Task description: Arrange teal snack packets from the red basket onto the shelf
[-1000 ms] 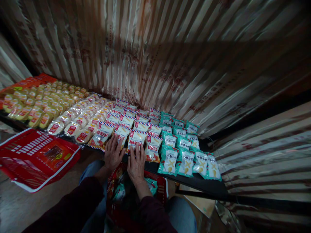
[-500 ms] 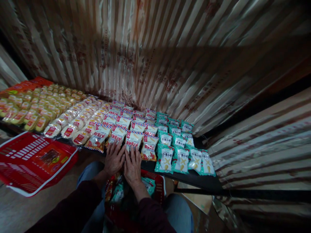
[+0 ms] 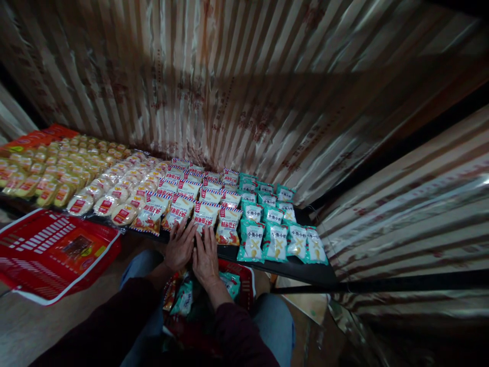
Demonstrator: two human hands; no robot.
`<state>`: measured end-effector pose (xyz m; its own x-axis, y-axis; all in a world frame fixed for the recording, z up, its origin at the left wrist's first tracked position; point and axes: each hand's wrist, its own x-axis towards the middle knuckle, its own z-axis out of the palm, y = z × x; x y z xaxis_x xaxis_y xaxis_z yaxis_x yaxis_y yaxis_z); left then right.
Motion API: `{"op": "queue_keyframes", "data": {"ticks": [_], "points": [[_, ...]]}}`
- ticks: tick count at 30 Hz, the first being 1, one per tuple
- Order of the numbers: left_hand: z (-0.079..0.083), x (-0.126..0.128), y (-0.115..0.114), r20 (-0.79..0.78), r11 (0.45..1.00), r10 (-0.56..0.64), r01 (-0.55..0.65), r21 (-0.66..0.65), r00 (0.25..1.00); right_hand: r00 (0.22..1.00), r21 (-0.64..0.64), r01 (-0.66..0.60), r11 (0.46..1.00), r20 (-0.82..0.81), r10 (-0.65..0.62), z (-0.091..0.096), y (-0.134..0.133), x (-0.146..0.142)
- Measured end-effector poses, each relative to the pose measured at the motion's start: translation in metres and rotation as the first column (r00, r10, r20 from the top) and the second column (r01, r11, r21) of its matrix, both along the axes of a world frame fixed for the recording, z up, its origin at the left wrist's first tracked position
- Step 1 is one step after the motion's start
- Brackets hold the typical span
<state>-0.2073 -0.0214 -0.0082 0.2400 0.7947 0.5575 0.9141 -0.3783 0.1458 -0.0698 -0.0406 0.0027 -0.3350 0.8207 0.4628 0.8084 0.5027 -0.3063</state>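
My left hand (image 3: 180,248) lies with fingers stretched forward against the lower part of a white-and-red snack bag (image 3: 180,208) in the front row of the shelf. Close beside it, my right hand (image 3: 205,259) rests its extended fingers on the bottom of the neighbouring snack bag (image 3: 207,212). Both hands are open and nearly touch at the fingers. More bags of this kind stand in rows behind. Right of them are rows of teal-and-white snack bags (image 3: 275,240).
Round packaged cakes (image 3: 104,204) and yellow packets (image 3: 46,193) fill the shelf's left side. A red basket (image 3: 23,239) with an orange packet sits at left. Another red basket (image 3: 246,280) holding bags is between my knees. Striped sheeting (image 3: 191,92) hangs behind the shelf (image 3: 305,272).
The view has shifted slightly, so the shelf goods appear a little further left. Both hands stay at the front snack bags, with their fingers still extended.
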Motion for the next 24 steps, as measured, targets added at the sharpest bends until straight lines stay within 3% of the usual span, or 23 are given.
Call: {"op": "queue_keyframes", "data": {"ticks": [7,11,15,20,24], "points": [[0.001,0.006,-0.003,0.046,1.000,0.015,-0.014,-0.014,0.999,0.999,0.013,-0.036,0.999,-0.041,0.036,-0.001,-0.003,0.005],[-0.003,0.007,-0.009,0.083,0.999,-0.032,0.029,0.042,0.996,0.996,0.028,-0.068,0.997,-0.062,0.070,0.000,-0.018,0.007],[-0.009,0.014,-0.026,0.122,0.983,-0.170,0.159,0.094,0.978,0.991,0.033,-0.108,0.994,-0.076,0.111,-0.017,-0.044,0.012],[-0.017,0.030,-0.057,0.106,0.950,-0.311,0.312,0.008,0.944,0.994,0.032,-0.091,0.995,-0.053,0.093,-0.048,-0.068,0.022],[-0.013,0.041,-0.064,0.059,0.952,-0.301,0.303,-0.044,0.952,0.999,0.037,-0.010,0.999,-0.050,0.012,-0.043,-0.072,0.038]]}}
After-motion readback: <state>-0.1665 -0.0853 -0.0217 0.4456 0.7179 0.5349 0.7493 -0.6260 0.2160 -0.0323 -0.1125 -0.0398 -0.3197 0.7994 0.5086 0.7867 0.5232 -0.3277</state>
